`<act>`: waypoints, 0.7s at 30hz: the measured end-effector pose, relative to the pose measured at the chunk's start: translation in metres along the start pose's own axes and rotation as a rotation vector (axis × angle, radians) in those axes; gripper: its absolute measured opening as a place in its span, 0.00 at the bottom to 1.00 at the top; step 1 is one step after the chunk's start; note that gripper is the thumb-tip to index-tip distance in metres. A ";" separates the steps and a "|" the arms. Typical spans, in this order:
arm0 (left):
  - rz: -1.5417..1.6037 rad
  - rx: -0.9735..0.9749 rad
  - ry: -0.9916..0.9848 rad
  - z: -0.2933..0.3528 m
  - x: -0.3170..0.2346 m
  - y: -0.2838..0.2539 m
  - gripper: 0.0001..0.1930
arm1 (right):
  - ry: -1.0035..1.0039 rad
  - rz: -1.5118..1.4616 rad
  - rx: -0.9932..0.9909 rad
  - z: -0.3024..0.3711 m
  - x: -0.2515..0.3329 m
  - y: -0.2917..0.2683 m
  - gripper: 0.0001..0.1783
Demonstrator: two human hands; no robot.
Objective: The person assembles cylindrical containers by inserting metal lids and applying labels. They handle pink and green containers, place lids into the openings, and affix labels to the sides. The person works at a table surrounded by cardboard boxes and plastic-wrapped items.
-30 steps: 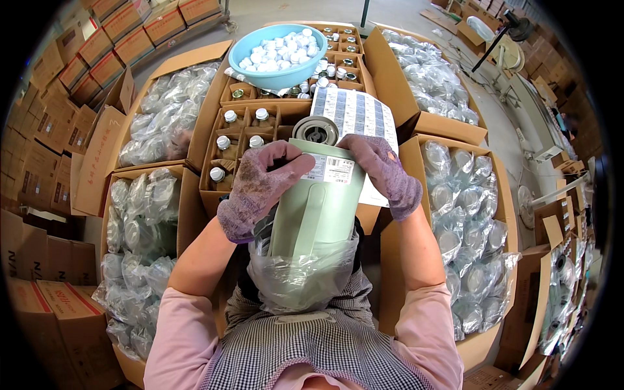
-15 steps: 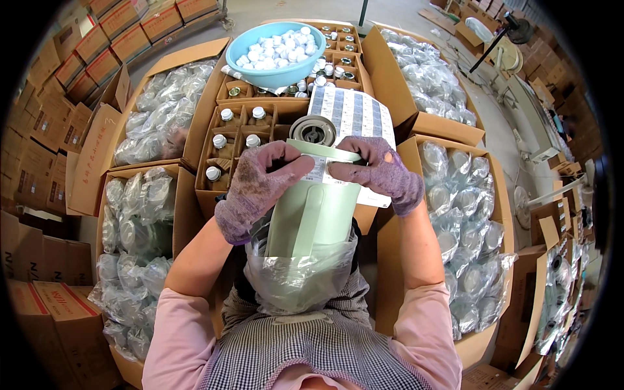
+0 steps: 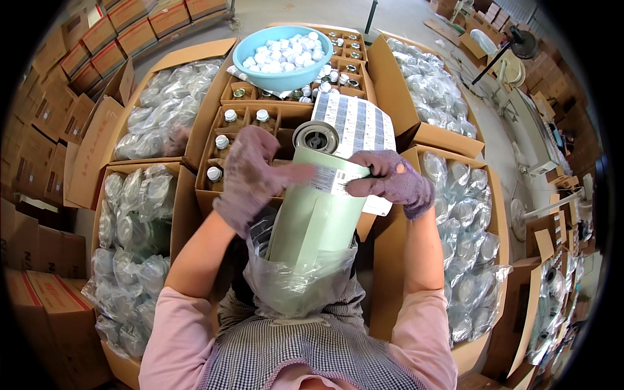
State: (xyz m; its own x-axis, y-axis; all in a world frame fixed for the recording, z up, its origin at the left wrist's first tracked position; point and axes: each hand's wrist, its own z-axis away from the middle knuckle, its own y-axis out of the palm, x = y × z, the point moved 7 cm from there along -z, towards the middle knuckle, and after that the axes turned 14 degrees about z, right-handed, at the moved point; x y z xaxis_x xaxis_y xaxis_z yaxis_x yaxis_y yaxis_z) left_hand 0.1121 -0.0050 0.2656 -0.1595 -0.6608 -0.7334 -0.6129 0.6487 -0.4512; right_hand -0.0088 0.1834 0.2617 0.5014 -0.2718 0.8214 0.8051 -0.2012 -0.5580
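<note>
A pale green thermos jug casing [image 3: 315, 227] with a long raised handle strip stands tilted at my lap, its lower part in a clear plastic bag [image 3: 305, 286]. Near its far rim is a white printed label [image 3: 333, 179] with a barcode. My gloved right hand [image 3: 393, 179] pinches that rim, thumb at the label's right edge. My gloved left hand [image 3: 250, 175] is partly blurred, fingers apart, one stretched toward the label's left end. A grey round piece [image 3: 316, 138] with a dark centre shows at the casing's far end.
Behind lies a sheet of labels [image 3: 357, 123] on a divided carton [image 3: 214, 117] of white-capped bottles. A blue basin [image 3: 283, 79] of white caps stands beyond. Cartons of bagged clear pieces flank me, left [image 3: 101, 260] and right [image 3: 497, 214]. Stacked boxes [image 3: 49, 305] stand farther left.
My left hand has come off the label and moved left, its fingers spreading. My right hand has shifted slightly right and down, still at the rim. More of the label now shows.
</note>
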 end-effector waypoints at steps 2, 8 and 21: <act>0.164 0.026 -0.233 -0.007 0.022 -0.001 0.37 | -0.089 -0.139 0.009 0.003 -0.001 0.003 0.21; 0.551 0.268 0.137 0.003 0.027 0.047 0.21 | -0.091 0.146 -0.131 -0.001 0.027 0.009 0.20; 0.437 0.230 -0.133 0.112 -0.011 -0.002 0.28 | -0.313 0.163 -0.310 0.031 0.105 0.028 0.31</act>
State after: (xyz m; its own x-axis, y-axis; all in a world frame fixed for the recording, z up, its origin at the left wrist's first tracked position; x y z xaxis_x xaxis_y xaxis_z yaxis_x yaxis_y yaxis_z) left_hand 0.2017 0.0435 0.2173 -0.2535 -0.2654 -0.9302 -0.3223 0.9299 -0.1775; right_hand 0.0760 0.1789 0.3365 0.7235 -0.0355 0.6895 0.5991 -0.4641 -0.6525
